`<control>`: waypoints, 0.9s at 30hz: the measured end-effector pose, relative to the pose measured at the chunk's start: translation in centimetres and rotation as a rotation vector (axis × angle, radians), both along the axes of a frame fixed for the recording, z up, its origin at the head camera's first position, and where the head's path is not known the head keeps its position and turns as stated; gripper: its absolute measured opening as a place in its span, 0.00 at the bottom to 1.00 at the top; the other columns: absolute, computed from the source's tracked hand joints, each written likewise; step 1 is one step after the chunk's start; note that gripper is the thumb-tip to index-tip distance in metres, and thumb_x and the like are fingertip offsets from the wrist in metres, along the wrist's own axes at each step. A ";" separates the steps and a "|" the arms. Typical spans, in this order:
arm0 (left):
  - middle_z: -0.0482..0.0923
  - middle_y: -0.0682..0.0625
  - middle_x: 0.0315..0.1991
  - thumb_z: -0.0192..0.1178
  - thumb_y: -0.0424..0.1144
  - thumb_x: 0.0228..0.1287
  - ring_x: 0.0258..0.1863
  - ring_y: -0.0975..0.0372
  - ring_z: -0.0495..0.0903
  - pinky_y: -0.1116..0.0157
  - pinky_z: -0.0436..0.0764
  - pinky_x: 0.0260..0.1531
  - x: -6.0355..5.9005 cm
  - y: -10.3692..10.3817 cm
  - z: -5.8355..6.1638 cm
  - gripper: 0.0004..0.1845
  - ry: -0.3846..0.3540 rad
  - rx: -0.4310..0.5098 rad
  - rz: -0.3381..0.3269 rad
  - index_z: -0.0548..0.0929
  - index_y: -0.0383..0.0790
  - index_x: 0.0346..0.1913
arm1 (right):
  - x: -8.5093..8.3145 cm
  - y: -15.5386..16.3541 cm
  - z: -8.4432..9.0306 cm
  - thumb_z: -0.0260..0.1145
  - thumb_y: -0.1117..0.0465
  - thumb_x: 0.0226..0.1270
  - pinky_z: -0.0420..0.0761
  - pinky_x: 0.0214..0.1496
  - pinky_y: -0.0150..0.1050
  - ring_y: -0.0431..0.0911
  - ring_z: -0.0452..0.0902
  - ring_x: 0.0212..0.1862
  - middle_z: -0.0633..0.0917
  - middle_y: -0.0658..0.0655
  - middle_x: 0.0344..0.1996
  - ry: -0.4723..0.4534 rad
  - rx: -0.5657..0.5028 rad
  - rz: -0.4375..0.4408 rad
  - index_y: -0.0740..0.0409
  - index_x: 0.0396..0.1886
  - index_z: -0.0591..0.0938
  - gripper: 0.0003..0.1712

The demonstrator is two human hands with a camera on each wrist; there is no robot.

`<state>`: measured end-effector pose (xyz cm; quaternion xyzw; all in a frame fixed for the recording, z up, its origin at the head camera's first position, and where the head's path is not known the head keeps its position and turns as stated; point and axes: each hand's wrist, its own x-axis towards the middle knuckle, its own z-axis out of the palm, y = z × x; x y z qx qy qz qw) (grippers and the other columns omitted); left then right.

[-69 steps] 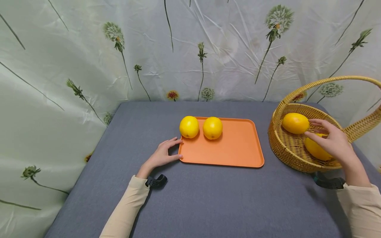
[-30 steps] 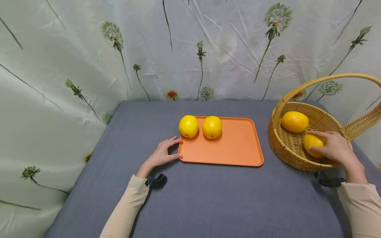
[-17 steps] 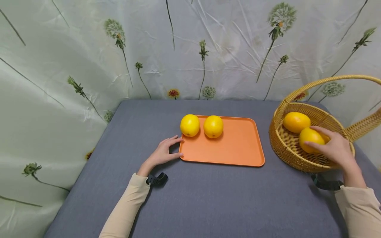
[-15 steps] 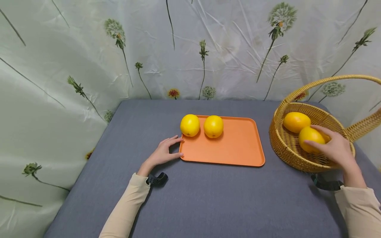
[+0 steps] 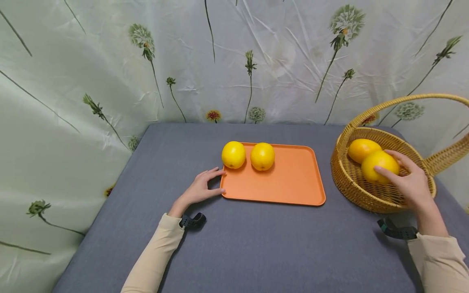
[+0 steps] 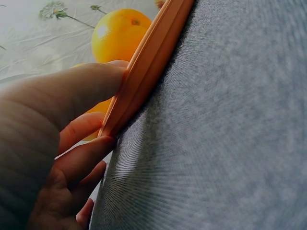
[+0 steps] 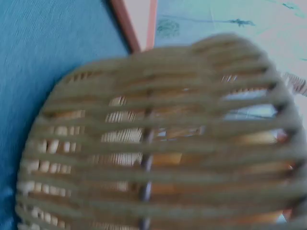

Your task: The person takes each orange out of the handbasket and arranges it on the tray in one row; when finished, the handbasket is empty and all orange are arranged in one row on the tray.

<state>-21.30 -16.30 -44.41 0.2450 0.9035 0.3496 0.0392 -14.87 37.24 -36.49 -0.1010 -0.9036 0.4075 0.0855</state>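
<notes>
In the head view my right hand grips a yellow-orange fruit and holds it above the inside of a wicker basket at the table's right. A second orange fruit lies in the basket behind it. My left hand rests against the near-left corner of an orange tray; in the left wrist view its fingers touch the tray rim. Two yellow fruits sit side by side at the tray's far left. The right wrist view shows only blurred basket weave.
A grey cloth covers the table. A pale floral curtain hangs close behind and along the left. The basket's tall handle arches over it at the right edge of the head view.
My right hand went down into the basket, took hold of the nearer fruit and has lifted it up and slightly left. The left hand has stayed at the tray corner.
</notes>
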 end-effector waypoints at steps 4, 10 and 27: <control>0.65 0.38 0.68 0.68 0.46 0.54 0.70 0.45 0.60 0.41 0.54 0.68 0.0 0.0 0.0 0.33 -0.002 0.001 -0.001 0.73 0.43 0.63 | 0.1 -0.5 0.2 0.63 0.52 0.64 0.67 0.33 0.18 0.26 0.58 0.43 0.64 0.27 0.43 0.018 -0.110 -0.005 0.29 0.66 0.66 0.32; 0.65 0.38 0.68 0.67 0.47 0.54 0.70 0.45 0.60 0.41 0.54 0.68 0.1 0.0 0.0 0.33 -0.010 -0.010 0.002 0.73 0.43 0.64 | 0.2 -1.1 0.2 0.63 0.59 0.64 0.72 0.30 0.18 0.27 0.64 0.41 0.67 0.29 0.42 0.066 -0.197 0.000 0.32 0.66 0.67 0.32; 0.65 0.39 0.68 0.67 0.47 0.54 0.71 0.45 0.59 0.41 0.53 0.69 0.1 0.0 0.2 0.33 -0.009 -0.014 0.001 0.72 0.44 0.64 | 0.0 -3.3 0.5 0.61 0.69 0.63 0.79 0.26 0.23 0.28 0.76 0.35 0.72 0.42 0.43 0.226 -0.649 0.115 0.44 0.63 0.72 0.30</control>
